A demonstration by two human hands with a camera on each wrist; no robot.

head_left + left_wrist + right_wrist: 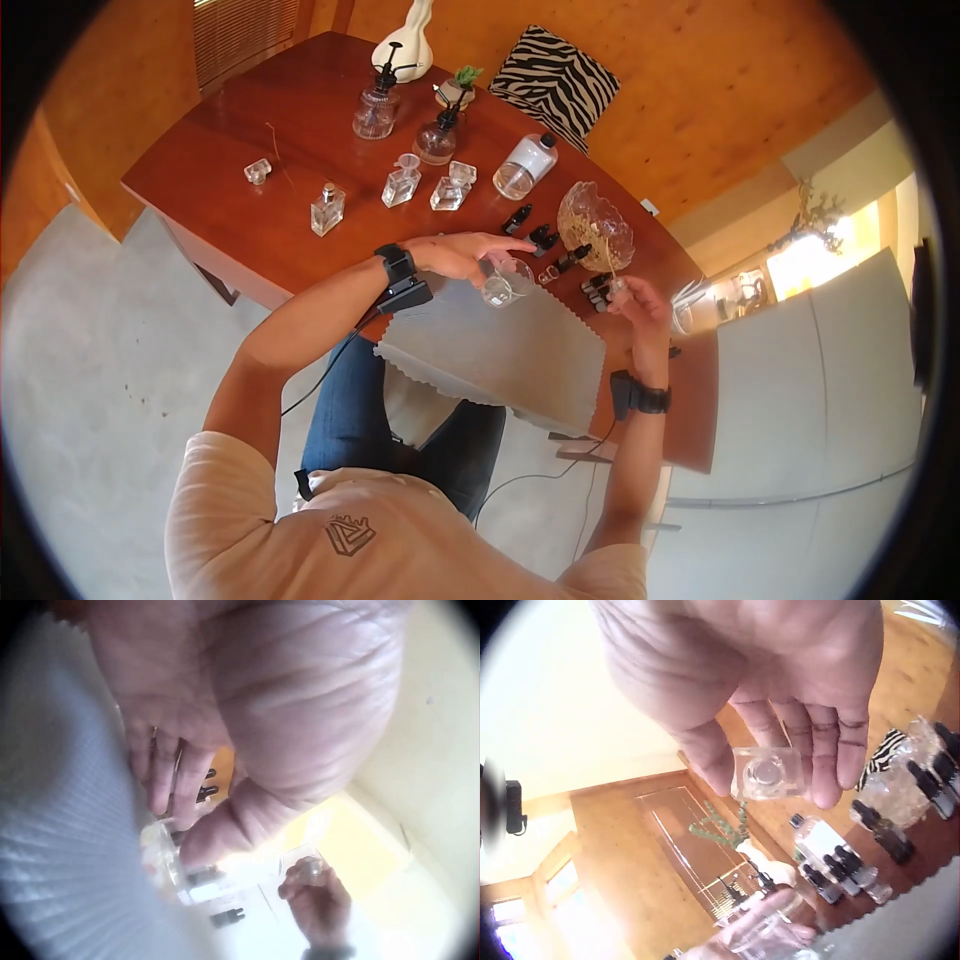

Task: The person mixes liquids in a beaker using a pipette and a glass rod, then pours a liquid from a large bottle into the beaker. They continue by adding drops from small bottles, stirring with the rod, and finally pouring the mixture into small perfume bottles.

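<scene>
My left hand (455, 255) pinches the rim of a clear glass cup (512, 287) over the grey mat. In the left wrist view the thumb and fingers close on the cup's edge (166, 862). Off to the right, my right hand (645, 308) is raised near the table's right side. Its thumb and fingertips pinch a square clear bottle cap (769, 774) with a round hollow in its middle. Small black-topped dropper bottles (543, 238) stand between the hands, beside a scalloped glass bowl (606, 226) with pale bits inside.
A grey mat (500, 345) with a wavy edge overhangs the table's front. Clear perfume bottles (327, 212) and a loose cap (258, 172) stand at the left. Farther back are a labelled bottle (525, 168), a ribbed pump bottle (375, 115) and a white vase (405, 50).
</scene>
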